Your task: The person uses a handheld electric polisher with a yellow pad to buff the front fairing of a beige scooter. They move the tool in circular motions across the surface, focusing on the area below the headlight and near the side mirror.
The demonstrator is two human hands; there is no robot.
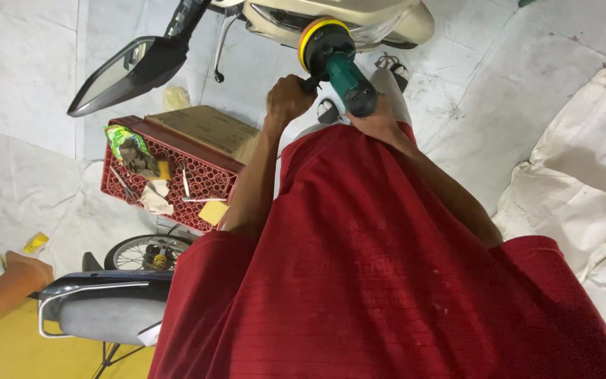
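- The person's left hand [287,98] is a closed fist around the black side handle of a green polisher [337,64], arm stretched forward from a red shirt [387,267].
- The right hand [380,123] wraps the rear of the polisher's green body from below, fingers clamped on it; the forearm runs back along the right side of the shirt.
- The polisher is held out in front of the chest. Its long axis runs from the right hand up and leftward, and its yellow-rimmed orange pad faces the cream scooter body [331,17], right at it; contact cannot be told.
- A black mirror [124,74] hangs to the left of the hands.
- Below it stands a red crate [208,184] holding rags, small tools and a cardboard piece.
- A grey seat [103,309] and a spoked wheel [145,253] lie lower left; white sheeting [583,182] covers the floor.
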